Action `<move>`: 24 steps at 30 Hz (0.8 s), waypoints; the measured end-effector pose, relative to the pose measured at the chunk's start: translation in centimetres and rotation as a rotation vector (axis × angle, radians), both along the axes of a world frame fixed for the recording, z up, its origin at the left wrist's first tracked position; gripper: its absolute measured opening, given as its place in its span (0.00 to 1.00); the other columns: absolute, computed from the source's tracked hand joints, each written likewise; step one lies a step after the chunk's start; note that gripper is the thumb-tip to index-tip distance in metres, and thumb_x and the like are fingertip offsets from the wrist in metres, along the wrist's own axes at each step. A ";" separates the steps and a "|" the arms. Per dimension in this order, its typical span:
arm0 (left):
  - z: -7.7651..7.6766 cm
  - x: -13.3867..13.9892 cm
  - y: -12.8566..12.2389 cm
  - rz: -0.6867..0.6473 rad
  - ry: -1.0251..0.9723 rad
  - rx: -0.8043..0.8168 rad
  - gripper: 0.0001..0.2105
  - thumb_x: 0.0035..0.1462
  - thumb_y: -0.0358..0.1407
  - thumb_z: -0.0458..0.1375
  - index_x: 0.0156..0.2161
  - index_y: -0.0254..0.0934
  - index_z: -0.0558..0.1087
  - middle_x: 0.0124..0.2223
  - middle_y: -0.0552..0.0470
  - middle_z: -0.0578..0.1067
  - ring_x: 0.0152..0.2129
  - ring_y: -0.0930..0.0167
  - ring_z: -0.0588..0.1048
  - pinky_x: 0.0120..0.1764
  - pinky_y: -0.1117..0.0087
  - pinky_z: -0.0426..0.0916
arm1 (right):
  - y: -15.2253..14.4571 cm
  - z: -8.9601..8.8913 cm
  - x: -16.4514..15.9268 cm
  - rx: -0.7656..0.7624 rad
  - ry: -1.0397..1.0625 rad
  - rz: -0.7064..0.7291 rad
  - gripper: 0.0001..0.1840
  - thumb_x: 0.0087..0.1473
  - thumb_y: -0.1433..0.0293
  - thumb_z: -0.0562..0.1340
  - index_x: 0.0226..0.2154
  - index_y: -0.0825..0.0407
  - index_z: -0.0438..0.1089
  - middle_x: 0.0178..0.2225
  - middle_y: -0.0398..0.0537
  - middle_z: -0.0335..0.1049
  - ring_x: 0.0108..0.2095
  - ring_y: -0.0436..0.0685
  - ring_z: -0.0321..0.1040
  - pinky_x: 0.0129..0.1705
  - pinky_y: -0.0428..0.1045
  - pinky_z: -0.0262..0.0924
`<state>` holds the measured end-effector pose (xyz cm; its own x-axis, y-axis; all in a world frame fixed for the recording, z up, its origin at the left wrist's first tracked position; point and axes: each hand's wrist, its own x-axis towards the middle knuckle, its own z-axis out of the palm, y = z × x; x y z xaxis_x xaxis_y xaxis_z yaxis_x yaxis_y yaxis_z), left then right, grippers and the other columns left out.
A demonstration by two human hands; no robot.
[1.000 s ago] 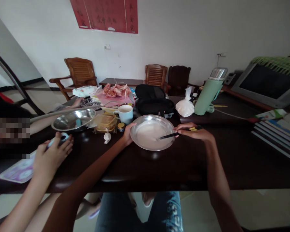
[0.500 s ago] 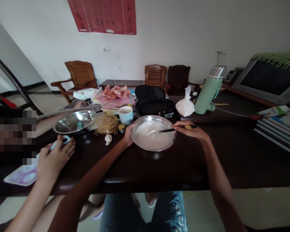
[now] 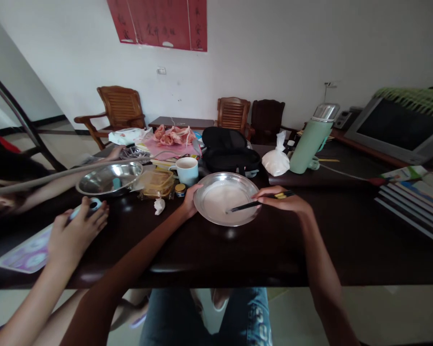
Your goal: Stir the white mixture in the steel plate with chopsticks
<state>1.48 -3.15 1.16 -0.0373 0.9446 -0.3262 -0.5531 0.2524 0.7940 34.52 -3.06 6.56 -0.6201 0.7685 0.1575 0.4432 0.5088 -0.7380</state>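
Note:
A shiny metal bowl (image 3: 253,185) stands on the dark table with a pale, milky liquid (image 3: 222,196) in it. My left hand (image 3: 191,201) grips the bowl's left rim. In my right hand (image 3: 279,199) is a pair of black chopsticks (image 3: 243,206) with yellow bands near the top. Their tips dip into the liquid left of the bowl's middle. To the left of the bowl are a light blue mug (image 3: 186,170), a small jar with a gold lid (image 3: 180,190) and a crumpled white tissue (image 3: 159,206).
At left, another person's hand (image 3: 77,230) rests on a purple-and-white board (image 3: 31,252), near a second metal bowl (image 3: 88,181). Behind stand a black case (image 3: 231,154), a tied bag of white powder (image 3: 276,162) and a green thermos (image 3: 310,144). Stacked books (image 3: 414,206) lie at right.
The chopstick tips have moved toward me through the liquid, and their shafts now slant more. My left hand stays on the rim. The view has shifted slightly.

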 end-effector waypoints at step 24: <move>1.1 0.3 -0.6 0.009 0.051 -0.046 0.09 0.61 0.34 0.61 0.29 0.41 0.81 0.23 0.52 0.78 0.36 0.58 0.79 0.42 0.66 0.71 | -0.2 0.0 -0.3 0.048 0.071 -0.082 0.23 0.61 0.46 0.64 0.31 0.47 0.81 0.46 0.51 0.86 0.55 0.69 0.79 0.62 0.63 0.71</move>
